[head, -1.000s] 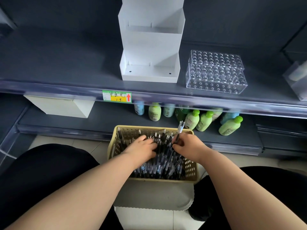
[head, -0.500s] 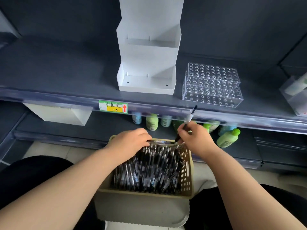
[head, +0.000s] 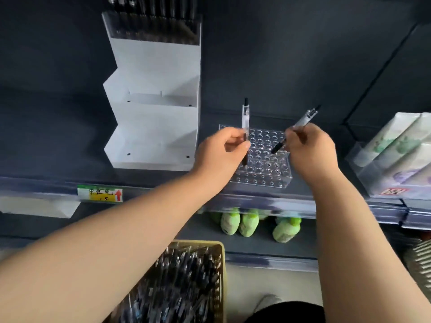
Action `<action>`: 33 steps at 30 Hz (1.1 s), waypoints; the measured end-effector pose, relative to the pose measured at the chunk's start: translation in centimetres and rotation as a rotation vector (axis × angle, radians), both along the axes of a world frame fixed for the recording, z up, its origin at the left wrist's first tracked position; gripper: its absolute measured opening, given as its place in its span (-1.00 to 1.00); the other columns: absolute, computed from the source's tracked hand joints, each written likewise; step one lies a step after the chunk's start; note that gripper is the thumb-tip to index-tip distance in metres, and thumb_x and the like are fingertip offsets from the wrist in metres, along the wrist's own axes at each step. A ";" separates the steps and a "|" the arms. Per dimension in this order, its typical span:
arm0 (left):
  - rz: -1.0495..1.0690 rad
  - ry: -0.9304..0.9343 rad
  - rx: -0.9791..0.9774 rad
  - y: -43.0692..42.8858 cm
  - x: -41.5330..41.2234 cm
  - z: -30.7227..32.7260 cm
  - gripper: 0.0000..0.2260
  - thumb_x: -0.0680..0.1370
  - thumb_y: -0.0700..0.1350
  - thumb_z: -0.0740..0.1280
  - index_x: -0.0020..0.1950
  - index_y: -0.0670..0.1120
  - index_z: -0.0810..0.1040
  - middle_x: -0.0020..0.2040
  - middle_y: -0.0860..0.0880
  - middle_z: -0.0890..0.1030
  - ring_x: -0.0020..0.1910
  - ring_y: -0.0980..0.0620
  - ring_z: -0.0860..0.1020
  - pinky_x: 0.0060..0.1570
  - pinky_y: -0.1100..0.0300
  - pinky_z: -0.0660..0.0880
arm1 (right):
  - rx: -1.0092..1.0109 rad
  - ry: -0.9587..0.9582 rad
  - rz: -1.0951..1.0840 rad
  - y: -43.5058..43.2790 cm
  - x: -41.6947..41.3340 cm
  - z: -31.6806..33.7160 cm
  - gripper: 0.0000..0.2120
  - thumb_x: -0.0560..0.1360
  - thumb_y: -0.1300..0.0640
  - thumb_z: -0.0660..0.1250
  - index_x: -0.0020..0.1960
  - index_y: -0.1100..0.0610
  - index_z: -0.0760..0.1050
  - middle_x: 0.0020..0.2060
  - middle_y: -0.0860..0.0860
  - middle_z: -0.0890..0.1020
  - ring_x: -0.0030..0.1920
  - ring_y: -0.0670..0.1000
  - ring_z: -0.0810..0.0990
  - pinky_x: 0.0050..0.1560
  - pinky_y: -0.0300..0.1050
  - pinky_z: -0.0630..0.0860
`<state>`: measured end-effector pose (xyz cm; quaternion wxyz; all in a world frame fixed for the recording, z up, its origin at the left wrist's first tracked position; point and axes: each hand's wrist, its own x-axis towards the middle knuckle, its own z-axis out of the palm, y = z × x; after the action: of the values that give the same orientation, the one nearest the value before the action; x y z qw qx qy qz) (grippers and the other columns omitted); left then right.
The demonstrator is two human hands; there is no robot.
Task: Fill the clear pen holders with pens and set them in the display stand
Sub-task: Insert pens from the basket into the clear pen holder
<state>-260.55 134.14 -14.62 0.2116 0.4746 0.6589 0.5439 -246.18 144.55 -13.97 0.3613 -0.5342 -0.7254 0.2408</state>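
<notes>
Dark grey shop shelf (head: 58, 148) seen from above, at chest height. On it sits a clear pen holder (head: 263, 173), a see-through block with rows of round holes; its holes look unfilled.

Both hands hover over the holder. The left hand (head: 221, 150) pinches an upright pen (head: 245, 120) between thumb and curled fingers, its lower end down at the holder's left side. The right hand (head: 310, 150) grips a slanted pen (head: 303, 122), whose dark tip points down and left, above the holes. The hands are near each other but apart.

Just left of the holder stands a white stepped display stand (head: 154, 127). Its two lower tiers are bare; the top tier carries a filled holder (head: 151, 26) packed with dark pens.

At the right edge, a clear bin (head: 359, 159) holds pale packets. A green and yellow price label (head: 100, 194) is stuck on the shelf's front edge. On the shelf below are green bottles (head: 249, 221). Nearest the viewer, a tan basket (head: 220, 276) holds loose pens (head: 177, 287).
</notes>
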 end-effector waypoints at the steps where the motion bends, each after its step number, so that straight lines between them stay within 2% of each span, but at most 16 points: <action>1: -0.008 0.007 0.000 1.3 0.5 0.3 -0.83 0.49 -0.14 0.38 0.08 -0.04 0.58 -0.07 0.07 0.63 -0.06 0.12 0.59 0.05 0.09 0.55 | 0.046 -0.028 -0.028 1.0 0.6 0.1 -0.82 0.54 0.07 0.25 -0.01 0.17 0.52 -0.23 -0.01 0.54 -0.17 0.04 0.48 -0.22 -0.25 0.26; 3: 0.000 0.040 -0.005 2.5 0.4 0.8 -0.84 0.49 -0.11 0.38 0.07 -0.01 0.59 -0.08 0.09 0.63 -0.10 0.17 0.59 0.00 0.23 0.54 | 0.084 -0.047 -0.029 1.8 0.6 0.0 -0.85 0.53 0.13 0.28 0.02 0.21 0.51 -0.21 0.00 0.50 -0.17 -0.01 0.40 -0.27 -0.32 0.17; 5: 0.008 0.075 -0.017 4.1 0.8 1.1 -0.87 0.49 -0.09 0.39 0.02 0.05 0.57 -0.12 0.14 0.62 -0.15 0.23 0.59 -0.08 0.40 0.50 | 0.091 -0.055 -0.014 2.6 0.5 -0.2 -0.86 0.53 0.17 0.27 0.04 0.22 0.48 -0.15 0.05 0.54 -0.15 0.00 0.39 -0.26 -0.32 0.18; 6: 0.009 0.067 -0.015 4.7 1.0 1.3 -0.87 0.48 -0.09 0.39 -0.01 0.09 0.55 -0.15 0.15 0.62 -0.17 0.23 0.59 -0.09 0.38 0.51 | 0.096 -0.066 -0.002 2.9 0.4 -0.3 -0.86 0.54 0.17 0.26 0.04 0.23 0.47 -0.10 0.09 0.56 -0.14 0.00 0.39 -0.25 -0.31 0.19; 9: -0.006 0.010 0.001 6.3 1.6 1.6 -0.80 0.46 -0.16 0.41 -0.08 0.14 0.49 -0.19 0.10 0.62 -0.16 0.08 0.62 -0.02 0.05 0.57 | 0.123 -0.135 0.032 3.8 0.5 -0.3 -0.86 0.55 0.18 0.23 0.04 0.24 0.44 -0.03 0.17 0.54 -0.12 0.05 0.38 -0.21 -0.23 0.19; 11: -0.010 0.002 0.008 6.9 1.9 1.7 -0.79 0.45 -0.17 0.41 -0.12 0.15 0.50 -0.18 0.08 0.64 -0.15 0.04 0.63 -0.02 0.00 0.57 | 0.129 -0.206 0.059 4.2 0.7 -0.1 -0.86 0.55 0.19 0.23 0.05 0.25 0.44 -0.03 0.19 0.52 -0.13 0.06 0.35 -0.23 -0.21 0.15; 13: -0.013 -0.018 0.014 7.4 2.1 1.6 -0.79 0.45 -0.18 0.41 -0.13 0.14 0.51 -0.17 0.06 0.64 -0.15 0.04 0.63 -0.03 0.00 0.58 | 0.112 -0.238 0.087 4.5 0.9 -0.1 -0.86 0.54 0.20 0.23 0.07 0.23 0.46 -0.01 0.18 0.52 -0.14 0.03 0.33 -0.23 -0.22 0.16; 16: -0.019 -0.048 0.021 7.8 2.6 1.6 -0.81 0.45 -0.22 0.41 -0.08 0.06 0.53 -0.15 0.03 0.62 -0.14 0.04 0.62 -0.02 0.04 0.57 | 0.062 -0.264 0.165 4.6 1.0 -0.7 -0.88 0.53 0.22 0.25 0.04 0.19 0.50 -0.03 0.15 0.57 -0.14 0.03 0.42 -0.22 -0.25 0.23; 20: -0.034 -0.033 0.009 7.9 3.0 1.5 -0.82 0.45 -0.21 0.40 -0.09 0.07 0.53 -0.16 0.09 0.61 -0.14 0.09 0.60 0.01 0.12 0.55 | -0.025 -0.283 0.209 4.2 1.0 -1.9 -0.89 0.53 0.19 0.27 0.02 0.19 0.51 -0.06 0.13 0.59 -0.14 0.06 0.49 -0.19 -0.20 0.32; 24: -0.042 -0.032 -0.004 7.8 3.0 1.3 -0.82 0.45 -0.20 0.40 -0.09 0.08 0.53 -0.16 0.10 0.61 -0.13 0.12 0.60 0.02 0.14 0.55 | -0.023 -0.276 0.204 4.4 1.2 -1.9 -0.87 0.51 0.17 0.31 0.01 0.20 0.54 -0.14 0.07 0.60 -0.16 0.02 0.49 -0.21 -0.22 0.31; 28: -0.054 -0.036 0.004 7.7 3.1 0.9 -0.83 0.45 -0.19 0.41 -0.08 0.07 0.54 -0.16 0.10 0.61 -0.15 0.15 0.60 -0.01 0.21 0.55 | -0.028 -0.224 0.207 4.2 1.4 -1.9 -0.92 0.50 0.20 0.33 -0.02 0.14 0.56 -0.25 -0.04 0.54 -0.20 -0.03 0.47 -0.31 -0.38 0.26; 31: -0.066 -0.033 0.005 7.7 3.5 0.5 -0.82 0.44 -0.20 0.42 -0.09 0.07 0.54 -0.18 0.12 0.61 -0.18 0.18 0.59 -0.02 0.26 0.54 | -0.039 -0.210 0.211 4.3 1.6 -1.9 -0.95 0.48 0.18 0.36 -0.06 0.10 0.55 -0.25 -0.06 0.54 -0.17 -0.04 0.50 -0.29 -0.37 0.23; 33: -0.080 -0.037 0.006 7.9 3.9 0.2 -0.81 0.44 -0.21 0.42 -0.11 0.08 0.53 -0.19 0.14 0.60 -0.18 0.19 0.59 -0.02 0.27 0.53 | -0.064 -0.197 0.207 4.4 2.1 -1.8 -0.83 0.45 0.17 0.40 0.03 0.12 0.55 -0.19 -0.06 0.55 -0.14 -0.06 0.51 -0.21 -0.37 0.28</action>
<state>-256.68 142.03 -14.41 0.2438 0.4910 0.6340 0.5454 -244.13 148.94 -15.76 0.2442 -0.4888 -0.8005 0.2462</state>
